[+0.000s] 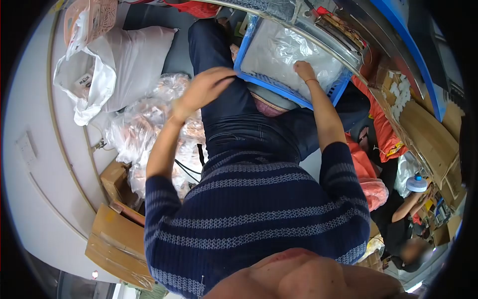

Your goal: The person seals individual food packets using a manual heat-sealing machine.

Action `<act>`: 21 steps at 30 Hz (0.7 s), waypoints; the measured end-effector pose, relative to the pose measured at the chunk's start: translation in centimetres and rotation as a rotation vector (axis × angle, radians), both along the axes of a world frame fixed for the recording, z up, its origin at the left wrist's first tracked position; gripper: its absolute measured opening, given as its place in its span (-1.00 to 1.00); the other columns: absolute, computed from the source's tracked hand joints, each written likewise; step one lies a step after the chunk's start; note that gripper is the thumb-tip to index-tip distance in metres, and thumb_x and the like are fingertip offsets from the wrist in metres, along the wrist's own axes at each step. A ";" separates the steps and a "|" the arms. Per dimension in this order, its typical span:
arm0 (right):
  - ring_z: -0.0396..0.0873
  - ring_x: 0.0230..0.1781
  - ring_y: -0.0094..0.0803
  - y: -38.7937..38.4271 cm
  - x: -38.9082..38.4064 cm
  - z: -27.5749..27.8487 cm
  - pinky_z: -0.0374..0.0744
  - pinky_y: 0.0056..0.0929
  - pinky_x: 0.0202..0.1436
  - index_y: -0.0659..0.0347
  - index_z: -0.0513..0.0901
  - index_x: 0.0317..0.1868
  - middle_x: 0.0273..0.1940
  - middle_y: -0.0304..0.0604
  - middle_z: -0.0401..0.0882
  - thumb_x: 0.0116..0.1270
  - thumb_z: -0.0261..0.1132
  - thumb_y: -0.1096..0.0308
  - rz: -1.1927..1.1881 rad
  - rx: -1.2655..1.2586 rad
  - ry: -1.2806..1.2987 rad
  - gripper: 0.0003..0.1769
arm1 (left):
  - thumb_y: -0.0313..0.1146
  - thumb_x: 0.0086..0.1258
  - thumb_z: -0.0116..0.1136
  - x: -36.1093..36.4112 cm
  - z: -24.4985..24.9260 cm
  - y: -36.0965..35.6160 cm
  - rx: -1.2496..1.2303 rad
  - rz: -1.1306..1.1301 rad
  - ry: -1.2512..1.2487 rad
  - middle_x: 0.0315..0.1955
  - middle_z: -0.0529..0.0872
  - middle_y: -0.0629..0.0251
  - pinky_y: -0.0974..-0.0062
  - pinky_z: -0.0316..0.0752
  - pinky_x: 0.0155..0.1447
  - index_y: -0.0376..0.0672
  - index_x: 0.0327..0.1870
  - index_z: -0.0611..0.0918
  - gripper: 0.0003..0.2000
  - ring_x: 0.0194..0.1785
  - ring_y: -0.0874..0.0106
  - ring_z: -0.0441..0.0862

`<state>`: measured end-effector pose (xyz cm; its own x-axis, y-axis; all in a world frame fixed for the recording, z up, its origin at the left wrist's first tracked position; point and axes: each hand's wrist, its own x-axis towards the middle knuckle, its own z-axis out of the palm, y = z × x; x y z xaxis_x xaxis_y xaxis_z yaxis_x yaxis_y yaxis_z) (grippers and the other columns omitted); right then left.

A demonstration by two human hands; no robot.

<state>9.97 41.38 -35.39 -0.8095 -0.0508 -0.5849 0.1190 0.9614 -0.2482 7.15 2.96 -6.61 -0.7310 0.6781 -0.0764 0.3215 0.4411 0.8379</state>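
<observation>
A blue crate (242, 50) stands at the top centre, holding clear plastic bags or film (284, 47). My right hand (303, 71) is over the crate, its fingers curled together at the plastic; what they grip is too small to tell. Left of the crate, my left hand (206, 88) hovers over my thigh, fingers stretched towards the crate's near left corner. Nothing shows in that hand.
Filled clear bags (139, 124) lie left of my legs, near a white sack (142, 60) and a pink basket (89, 22). Cardboard boxes (117, 239) stand lower left. Red bags (368, 174) and more cardboard (428, 134) are on the right. Another person (393, 219) is at lower right.
</observation>
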 end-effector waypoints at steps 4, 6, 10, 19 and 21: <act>0.69 -0.13 0.04 0.2 1.9 4.2 0.62 -0.17 -0.03 0.09 0.71 -0.17 -0.16 0.13 0.70 0.37 0.16 0.27 -0.520 -0.311 0.289 -0.80 | -0.18 0.37 0.24 -4.1 -12.8 13.5 -0.063 -0.165 -0.112 -0.15 0.73 0.00 0.22 0.56 0.01 -0.20 0.01 0.68 -0.68 -0.08 0.03 0.68; 0.69 -0.17 0.02 -0.2 2.5 6.6 0.62 -0.20 -0.06 0.07 0.68 -0.16 -0.20 0.11 0.70 0.39 0.20 0.28 -0.614 -0.404 0.402 -0.85 | -0.14 0.34 0.27 -3.2 -16.9 18.8 -0.372 -0.059 0.236 -0.11 0.70 -0.03 0.18 0.58 0.03 -0.18 0.09 0.62 -0.60 -0.07 0.00 0.68; 0.65 -0.25 -0.41 -1.7 4.4 17.2 0.58 -0.41 -0.07 0.17 0.60 -0.08 -0.29 -0.11 0.71 0.52 0.19 0.27 -0.638 -0.590 0.560 -0.83 | -0.27 0.33 0.23 -2.9 -21.2 22.2 -0.454 0.222 0.454 -0.08 0.68 -0.05 0.13 0.60 0.03 -0.19 0.14 0.57 -0.61 -0.05 -0.02 0.67; 0.45 -0.42 -0.53 -1.0 4.2 23.0 0.49 -0.53 -0.29 0.24 0.48 -0.16 -0.37 -0.29 0.45 0.61 0.08 0.30 -0.755 -1.220 0.687 -0.81 | -0.45 0.22 0.23 -4.4 -12.0 17.8 0.017 0.048 0.340 0.00 0.66 -0.13 0.18 0.52 0.19 -0.19 0.05 0.59 -0.66 0.11 -0.02 0.60; 0.33 -0.55 -0.61 -3.5 3.6 25.5 0.34 -0.57 -0.48 0.20 0.47 -0.18 -0.40 -0.32 0.40 0.61 0.07 0.29 -0.864 -1.346 0.513 -0.81 | -0.41 0.25 0.24 -3.3 -12.0 18.9 -0.007 0.103 0.456 -0.02 0.67 -0.14 0.17 0.52 0.17 -0.19 0.08 0.58 -0.65 0.10 -0.03 0.61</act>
<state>13.61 37.91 -9.91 -0.9456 0.2693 -0.1827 0.1136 -0.2529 -0.9608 3.84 21.91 -18.62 -0.7546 0.6007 0.2639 0.6104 0.4953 0.6181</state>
